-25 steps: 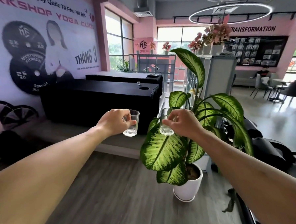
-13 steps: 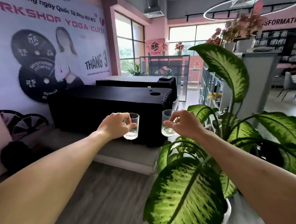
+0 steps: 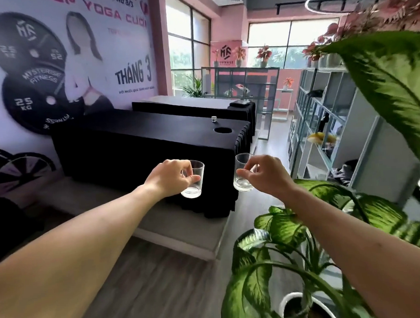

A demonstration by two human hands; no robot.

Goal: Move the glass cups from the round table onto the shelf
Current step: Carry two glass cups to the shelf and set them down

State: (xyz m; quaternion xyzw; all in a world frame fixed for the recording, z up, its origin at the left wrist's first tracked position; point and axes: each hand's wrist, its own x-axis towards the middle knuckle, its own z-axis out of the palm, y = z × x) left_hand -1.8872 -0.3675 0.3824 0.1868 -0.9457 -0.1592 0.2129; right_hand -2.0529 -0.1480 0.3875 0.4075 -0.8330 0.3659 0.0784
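Glass cups held upright in mid-air, one glass cup (image 3: 193, 181) pinched in the left hand (image 3: 169, 176), other glass cup (image 3: 243, 173) gripped by the right hand (image 3: 265, 174), grey shelf (image 3: 324, 133) ahead right, leafy plant (image 3: 294, 251) below.

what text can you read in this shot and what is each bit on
"YOGA CUOI" in pink: top of the wall banner
"THÁNG 3": same banner, lower right
"25 KG" and "MYSTERISE FITNESS": weight plates printed on the banner
"MF" logo: pink sign by the far window; the line under it is too small to read
Small line under "THÁNG 3" and the cut-off top line: too blurred
Glass in the left hand, glass in the right hand: no markings
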